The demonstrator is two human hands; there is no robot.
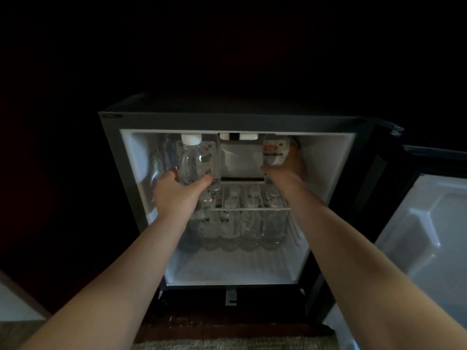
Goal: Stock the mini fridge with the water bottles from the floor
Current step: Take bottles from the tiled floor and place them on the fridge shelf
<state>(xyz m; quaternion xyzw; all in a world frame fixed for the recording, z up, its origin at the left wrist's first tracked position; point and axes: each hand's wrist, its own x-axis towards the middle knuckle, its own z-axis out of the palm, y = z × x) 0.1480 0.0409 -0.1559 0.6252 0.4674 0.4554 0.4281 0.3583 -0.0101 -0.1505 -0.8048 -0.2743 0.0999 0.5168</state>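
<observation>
The mini fridge (235, 121) stands open in front of me, its interior white. My left hand (177, 192) grips a clear water bottle (193, 161) with a white cap, held upright at the upper left of the fridge. My right hand (288, 164) holds a second water bottle (274, 150) with a red and green label, high at the upper right, near the ceiling of the fridge. Below a wire shelf (249, 209), several more bottles (249, 228) stand in rows on the fridge floor.
The fridge door (429, 223) hangs open on the right, its white inner panel facing me. A small white freezer flap (241, 161) sits at the top centre between my hands. Dark cabinet surrounds the fridge. Carpet (227, 344) lies below.
</observation>
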